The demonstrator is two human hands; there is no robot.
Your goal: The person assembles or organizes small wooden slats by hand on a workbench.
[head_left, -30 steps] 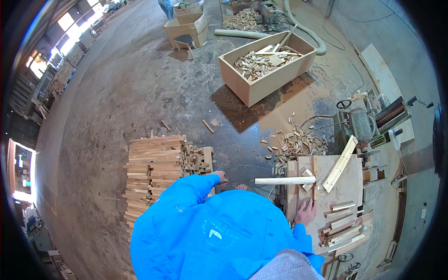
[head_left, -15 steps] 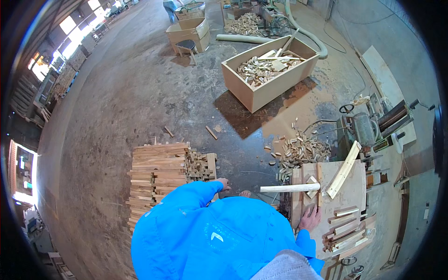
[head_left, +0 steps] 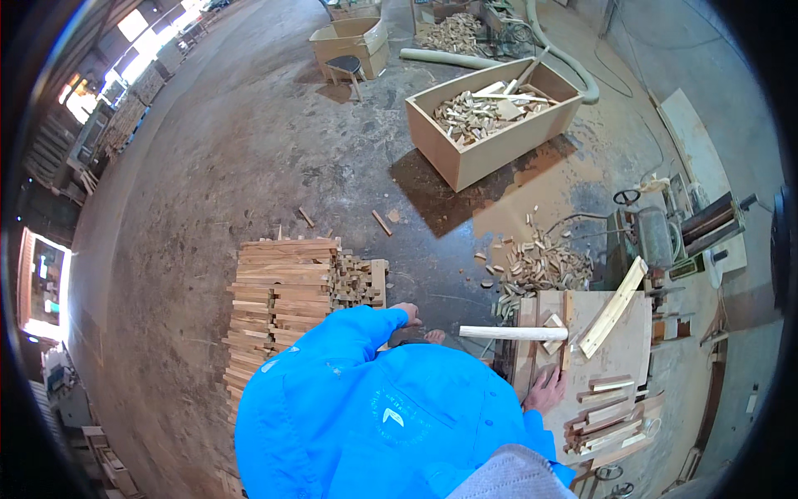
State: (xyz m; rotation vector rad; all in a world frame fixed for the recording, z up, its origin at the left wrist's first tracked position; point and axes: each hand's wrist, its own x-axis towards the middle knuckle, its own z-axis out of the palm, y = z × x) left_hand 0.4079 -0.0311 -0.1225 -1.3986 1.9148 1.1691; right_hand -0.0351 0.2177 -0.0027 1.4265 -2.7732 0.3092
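My left hand [head_left: 407, 314] reaches out from a blue sleeve to the right edge of a tall stack of wooden slats [head_left: 278, 312], beside short pieces piled against it; its fingers are too small to read. My right hand [head_left: 544, 389] lies flat, fingers spread, on the left side of a wooden work table [head_left: 582, 366]. A pale round stick [head_left: 511, 333] lies across the table's left edge, just above my right hand. A long pale slat [head_left: 613, 308] leans diagonally over the table.
Offcuts [head_left: 540, 266] litter the floor beyond the table. A big open wooden box of scraps [head_left: 490, 116] stands further off, with a hose [head_left: 465, 58] behind it. A machine [head_left: 657, 237] sits right of the offcuts. Cut pieces [head_left: 611, 416] are stacked at the table's near right.
My left hand has stayed at the stack and my right hand on the table. The stick has not visibly shifted on the table edge.
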